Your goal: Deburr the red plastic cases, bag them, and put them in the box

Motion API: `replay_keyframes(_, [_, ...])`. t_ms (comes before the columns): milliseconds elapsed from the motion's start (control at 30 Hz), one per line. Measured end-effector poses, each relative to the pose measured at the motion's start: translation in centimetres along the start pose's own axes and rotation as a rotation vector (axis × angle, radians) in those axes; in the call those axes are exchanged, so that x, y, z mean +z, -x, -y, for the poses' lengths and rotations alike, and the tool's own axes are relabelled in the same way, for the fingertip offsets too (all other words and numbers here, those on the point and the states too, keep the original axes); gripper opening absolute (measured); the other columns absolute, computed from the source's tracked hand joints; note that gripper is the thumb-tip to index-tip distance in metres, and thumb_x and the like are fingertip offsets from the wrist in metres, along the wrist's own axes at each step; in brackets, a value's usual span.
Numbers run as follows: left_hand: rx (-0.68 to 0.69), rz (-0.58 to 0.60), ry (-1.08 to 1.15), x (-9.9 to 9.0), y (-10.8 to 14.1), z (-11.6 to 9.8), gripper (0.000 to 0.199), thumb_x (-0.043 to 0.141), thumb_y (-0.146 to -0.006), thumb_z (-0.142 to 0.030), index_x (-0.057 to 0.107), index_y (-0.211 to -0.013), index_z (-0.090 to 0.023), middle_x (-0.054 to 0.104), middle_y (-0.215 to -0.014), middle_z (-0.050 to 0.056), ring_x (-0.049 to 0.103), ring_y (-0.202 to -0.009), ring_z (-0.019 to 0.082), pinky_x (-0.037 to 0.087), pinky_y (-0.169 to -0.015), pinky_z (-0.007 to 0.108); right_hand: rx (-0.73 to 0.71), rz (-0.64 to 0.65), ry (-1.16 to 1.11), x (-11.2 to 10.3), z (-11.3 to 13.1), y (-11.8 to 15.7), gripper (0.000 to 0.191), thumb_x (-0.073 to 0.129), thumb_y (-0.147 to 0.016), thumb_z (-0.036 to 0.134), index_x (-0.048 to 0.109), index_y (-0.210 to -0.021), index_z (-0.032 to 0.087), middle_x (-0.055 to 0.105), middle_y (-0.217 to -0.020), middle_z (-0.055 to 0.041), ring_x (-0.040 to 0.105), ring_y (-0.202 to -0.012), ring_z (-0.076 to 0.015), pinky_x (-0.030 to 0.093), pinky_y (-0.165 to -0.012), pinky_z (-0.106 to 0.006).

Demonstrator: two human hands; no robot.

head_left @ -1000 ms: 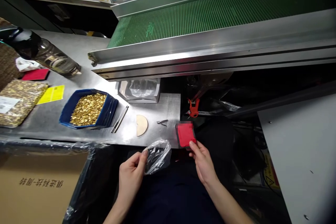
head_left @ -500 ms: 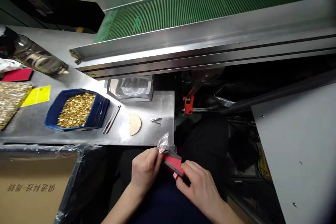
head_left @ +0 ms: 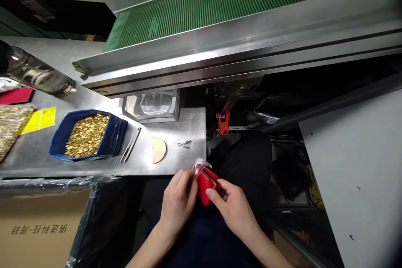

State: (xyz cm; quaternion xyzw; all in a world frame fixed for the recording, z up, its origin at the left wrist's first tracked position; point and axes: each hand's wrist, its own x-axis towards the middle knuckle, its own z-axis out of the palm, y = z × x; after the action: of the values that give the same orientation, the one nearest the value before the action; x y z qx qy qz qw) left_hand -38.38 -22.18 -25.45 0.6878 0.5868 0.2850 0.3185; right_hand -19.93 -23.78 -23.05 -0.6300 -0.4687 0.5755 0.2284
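Note:
Over my lap, just off the table edge, my right hand (head_left: 234, 203) is closed around a small red-and-black clamp-like hand tool (head_left: 205, 186). The tool is tilted, with its far end against a crumpled clear plastic bag (head_left: 200, 167). My left hand (head_left: 179, 197) pinches the bag beside that end; its fingertips are partly hidden. On the metal table beyond lie a nail clipper (head_left: 184, 144) and a pale half-round piece (head_left: 159, 150). A slim cutter knife (head_left: 131, 144) rests alongside a blue bin (head_left: 56, 140) of small gold-coloured parts (head_left: 86, 135).
A green conveyor belt (head_left: 188, 16) with a metal side rail crosses above the table. Under it stands a grey bin (head_left: 150, 106) with clear bags. A bottle (head_left: 40, 73) is at left, a lined cardboard box (head_left: 40, 230) below, a white panel (head_left: 354, 167) at right.
The tool has turned in my right hand, so more of its red side shows. My left hand has turned slightly, and the bag is bunched closer to the tool. The view has shifted a little.

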Motion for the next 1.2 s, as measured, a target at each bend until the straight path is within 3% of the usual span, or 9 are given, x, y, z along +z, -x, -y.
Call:
replay_keyframes(133, [-0.048,0.047,0.115,0.1,0.2,-0.6,0.009,0.053,-0.104,-0.023,0.062,-0.101,-0.023,0.064,-0.088,0.001,0.062,-0.077,0.016,0.050,-0.071,0.026,0.011,0.047,0.006,-0.2,0.6,-0.3,0.031,0.062,-0.096,0.047,0.073,-0.092,0.018,0.072,-0.076,-0.0014,0.064,-0.066,-0.0160,0.044,-0.060,-0.023])
replay_keyframes(300, [-0.144,0.104,0.382,-0.2,0.7,-1.6,0.012,0.055,-0.103,-0.026,0.064,-0.096,-0.022,0.065,-0.087,0.002,0.060,-0.075,0.018,0.049,-0.070,0.028,-0.027,0.116,0.233,-1.6,2.1,-0.8,0.026,0.065,-0.094,0.040,0.070,-0.078,0.020,0.069,-0.067,0.0011,0.060,-0.059,-0.0146,0.036,-0.055,-0.023])
replay_keyframes(467, [-0.199,0.188,0.552,-1.0,1.2,-2.4,0.017,0.059,-0.101,-0.029,0.065,-0.087,-0.022,0.065,-0.082,0.001,0.059,-0.075,0.018,0.048,-0.072,0.028,-0.063,0.314,0.176,-2.5,3.7,-1.2,0.017,0.066,-0.093,0.029,0.070,-0.077,0.023,0.074,-0.070,0.0037,0.068,-0.064,-0.0150,0.039,-0.058,-0.022])
replay_keyframes(567, [-0.307,0.212,0.592,-1.6,1.5,-2.3,0.021,0.060,-0.101,-0.035,0.064,-0.086,-0.022,0.064,-0.079,0.000,0.058,-0.074,0.017,0.047,-0.070,0.026,-0.080,0.329,0.219,-2.0,3.7,-1.4,0.017,0.065,-0.095,0.030,0.069,-0.079,0.024,0.075,-0.074,0.0039,0.069,-0.067,-0.0156,0.040,-0.062,-0.022])
replay_keyframes(700, [-0.433,0.183,0.591,-2.1,2.0,-1.3,0.025,0.054,-0.103,-0.044,0.059,-0.093,-0.022,0.062,-0.082,-0.001,0.057,-0.074,0.017,0.048,-0.068,0.026,-0.148,0.251,0.347,-0.2,2.8,-1.3,0.022,0.070,-0.095,0.037,0.066,-0.079,0.022,0.073,-0.079,0.0030,0.066,-0.071,-0.0151,0.038,-0.064,-0.023])
replay_keyframes(900, [-0.554,0.113,0.523,-2.3,3.1,1.6,0.034,0.056,-0.099,-0.055,0.051,-0.088,-0.023,0.051,-0.071,-0.004,0.045,-0.062,0.015,0.041,-0.056,0.024,-0.187,0.337,0.336,1.7,1.7,-0.8,0.004,0.066,-0.094,0.020,0.065,-0.091,0.023,0.071,-0.091,0.0026,0.066,-0.082,-0.0141,0.043,-0.074,-0.022])
replay_keyframes(1067, [-0.591,0.028,0.454,-2.5,3.8,3.1,0.034,0.051,-0.101,-0.056,0.050,-0.090,-0.024,0.050,-0.071,-0.005,0.045,-0.062,0.014,0.039,-0.055,0.023,-0.093,0.200,0.395,1.8,0.2,-2.5,0.009,0.057,-0.094,0.018,0.060,-0.098,0.025,0.069,-0.093,0.0027,0.065,-0.081,-0.0131,0.045,-0.076,-0.025])
replay_keyframes(1200, [-0.567,-0.008,0.363,-2.8,4.1,3.8,0.032,0.053,-0.100,-0.055,0.052,-0.091,-0.024,0.052,-0.072,-0.005,0.048,-0.065,0.016,0.040,-0.059,0.024,-0.068,0.261,0.415,3.1,-1.2,-4.8,0.026,0.074,-0.086,0.033,0.056,-0.102,0.024,0.070,-0.097,0.0028,0.067,-0.077,-0.0117,0.046,-0.069,-0.023])
